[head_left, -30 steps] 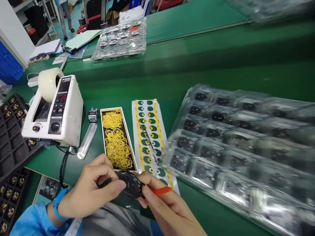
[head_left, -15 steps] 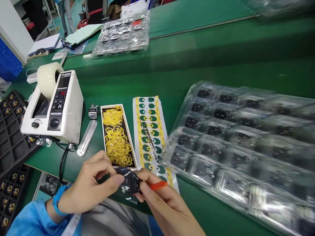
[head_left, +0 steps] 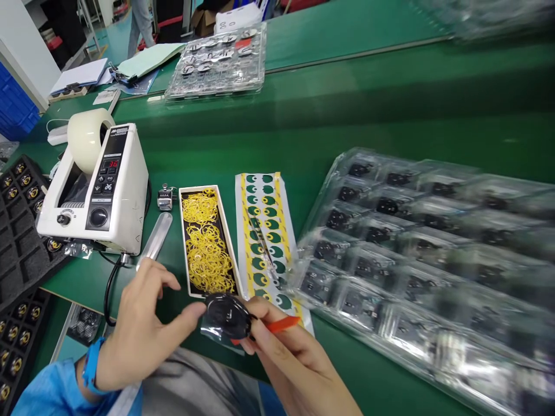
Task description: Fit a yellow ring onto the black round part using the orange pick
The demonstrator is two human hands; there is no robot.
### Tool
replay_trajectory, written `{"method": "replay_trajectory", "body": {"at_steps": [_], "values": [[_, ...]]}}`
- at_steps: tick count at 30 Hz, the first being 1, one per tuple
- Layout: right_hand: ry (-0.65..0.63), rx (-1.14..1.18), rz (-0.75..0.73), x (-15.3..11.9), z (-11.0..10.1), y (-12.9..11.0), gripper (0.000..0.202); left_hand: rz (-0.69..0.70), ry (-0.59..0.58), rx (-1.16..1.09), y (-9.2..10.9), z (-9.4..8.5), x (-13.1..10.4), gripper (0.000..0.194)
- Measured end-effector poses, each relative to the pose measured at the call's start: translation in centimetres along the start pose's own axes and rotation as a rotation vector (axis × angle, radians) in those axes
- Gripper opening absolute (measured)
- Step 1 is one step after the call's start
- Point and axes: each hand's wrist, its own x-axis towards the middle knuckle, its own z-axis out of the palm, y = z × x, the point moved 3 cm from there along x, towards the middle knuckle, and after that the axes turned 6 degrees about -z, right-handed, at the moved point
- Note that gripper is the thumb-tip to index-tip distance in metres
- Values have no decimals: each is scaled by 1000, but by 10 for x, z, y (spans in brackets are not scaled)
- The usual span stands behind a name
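My right hand holds a round glossy black part by its right side, with a clear film hanging at the part's lower left. A red-orange strip sticks out between the same fingers. My left hand has its thumb and fingers apart and holds nothing; its thumb tip is at the part's left edge, and contact cannot be made out. Just beyond the hands is a white-rimmed box of yellow rings. Beside it lies a sticker sheet with tweezers on it.
A white tape dispenser, a small counter and a clear tube stand left. A large clear tray of black parts fills the right. Black trays lie far left; another clear tray is at the back.
My left hand has moved left and its fingers have opened away from the part. The black part is turned, now showing a smooth round face. A person's legs in the background have shifted right.
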Motion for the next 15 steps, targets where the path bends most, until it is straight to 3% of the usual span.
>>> {"method": "replay_trajectory", "body": {"at_steps": [2, 4, 9, 15], "values": [[4, 28, -6, 3, 2, -4, 33, 52, 77, -76, -1, -4, 0, 13], [-6, 45, 7, 4, 5, -6, 32, 125, 77, -187, 1, -1, 1, 12], [10, 111, 58, -1, 7, -2, 24, 255, -84, -326, 5, 19, 9, 9], [116, 206, 308, -5, 11, 6, 36, 170, -240, -388, -7, 27, 13, 25]]}}
